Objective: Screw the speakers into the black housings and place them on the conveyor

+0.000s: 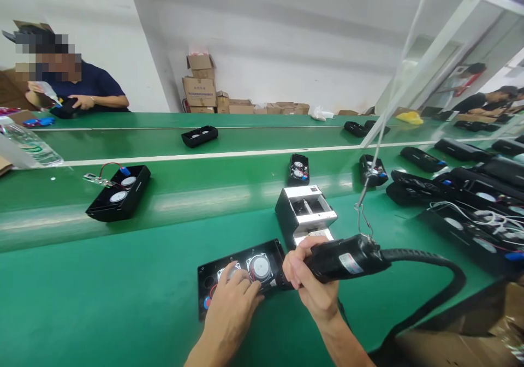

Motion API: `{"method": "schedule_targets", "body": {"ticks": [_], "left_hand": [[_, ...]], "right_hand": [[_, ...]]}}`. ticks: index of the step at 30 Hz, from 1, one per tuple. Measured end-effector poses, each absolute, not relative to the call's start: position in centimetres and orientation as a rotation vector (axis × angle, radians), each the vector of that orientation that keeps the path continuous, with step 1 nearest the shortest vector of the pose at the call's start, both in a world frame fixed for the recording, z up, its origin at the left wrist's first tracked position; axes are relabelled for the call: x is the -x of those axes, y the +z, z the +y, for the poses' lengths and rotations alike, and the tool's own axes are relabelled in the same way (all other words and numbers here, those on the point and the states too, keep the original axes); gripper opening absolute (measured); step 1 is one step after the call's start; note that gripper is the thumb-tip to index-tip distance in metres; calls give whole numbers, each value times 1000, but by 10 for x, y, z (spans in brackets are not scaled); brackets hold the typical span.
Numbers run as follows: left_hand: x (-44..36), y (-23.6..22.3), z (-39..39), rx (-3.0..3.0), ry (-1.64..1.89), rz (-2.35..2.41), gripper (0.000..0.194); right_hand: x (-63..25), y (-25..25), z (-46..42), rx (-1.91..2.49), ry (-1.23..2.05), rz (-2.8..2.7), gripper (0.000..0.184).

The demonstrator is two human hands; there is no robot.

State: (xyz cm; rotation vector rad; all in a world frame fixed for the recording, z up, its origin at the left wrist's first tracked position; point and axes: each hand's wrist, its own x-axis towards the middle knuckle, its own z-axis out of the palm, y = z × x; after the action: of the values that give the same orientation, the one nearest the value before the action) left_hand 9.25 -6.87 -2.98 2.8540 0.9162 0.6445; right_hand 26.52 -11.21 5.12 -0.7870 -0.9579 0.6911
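Close in, the person's left hand (235, 308) is reaching over from the near side, its bent fingers resting on the left half of an open black housing (277, 253); whether they are pinching anything down inside, I cannot tell. The right hand (314, 285) is clasping a black corded driver (341, 260), its fingers wrapped around the tool's left end, while the thick cable (413, 255) is curving away to the right. The housing is lying on the green worktop (123, 290), its long axis running left to right with the right end angling a little farther off. It is sitting directly under the left fingers and to the left of the right ones, so the left hand is the one plainly touching it, while the right is holding the driver beside its right end; the tool's tip is hiding from me, so contact there I cannot judge. A pale round speaker (260, 267) is showing just right of the left fingertips. Beyond the right hand, a black-and-silver box (303, 193) is standing on the worktop. Farther off, a green belt (213, 181) is carrying another housing (139, 189) on the left, and at the far left a co-worker (100, 86) is bending over a black piece (65, 108). Cardboard boxes (199, 91) are standing by the far wall.
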Motion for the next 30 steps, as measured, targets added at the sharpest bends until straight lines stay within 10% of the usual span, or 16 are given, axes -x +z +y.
{"method": "schedule_targets", "body": {"ticks": [30], "left_hand": [[-93,-55,-65,-2870,586,893,6]], "right_hand": [[-253,40,-108,917,740,-922,23]]}}
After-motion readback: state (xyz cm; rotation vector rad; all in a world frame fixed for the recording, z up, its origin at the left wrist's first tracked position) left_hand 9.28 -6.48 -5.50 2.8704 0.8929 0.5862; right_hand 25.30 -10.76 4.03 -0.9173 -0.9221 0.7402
